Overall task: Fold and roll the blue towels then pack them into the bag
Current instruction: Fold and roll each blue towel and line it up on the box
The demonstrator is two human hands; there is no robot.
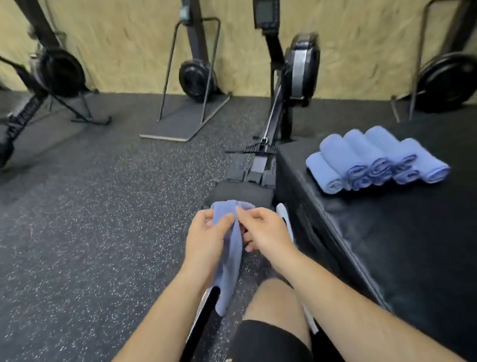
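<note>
Rolled towels (374,159) sat stacked at two o'clock; left hand (208,240) and right hand (267,228) pinched another towel (227,272), unfinished; bag unseen.

The towel (229,260) pinched between my left hand (208,240) and right hand (267,231) is fuzzy blue cloth, totally matt. Rolled towels (376,161) off to their right, same nappy stuff. The box (425,248) under those looks like black vinyl, slight sheen. Floor (74,246) left of my hands: speckled rubber, grainy. Wall (361,15) beyond is coarse chipboard.
</note>
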